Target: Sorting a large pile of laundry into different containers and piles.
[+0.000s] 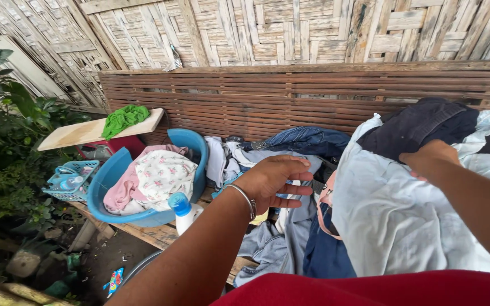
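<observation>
My left hand (273,180), with a metal bangle on the wrist, hovers palm down with fingers spread over a heap of clothes (290,226) on a wooden bench, holding nothing. My right hand (429,158) presses on a pale blue garment (392,215) draped over a tall pile at the right, its fingers curled into the cloth. A dark navy garment (421,124) lies on top of that pile, just beyond the right hand. Blue jeans (307,139) lie behind the left hand.
A blue plastic basin (191,141) with pink and floral clothes stands at the left on the bench. A white bottle with a blue cap (181,211) stands in front of it. A plank with a green cloth (123,119), a small blue basket (69,181) and plants are further left.
</observation>
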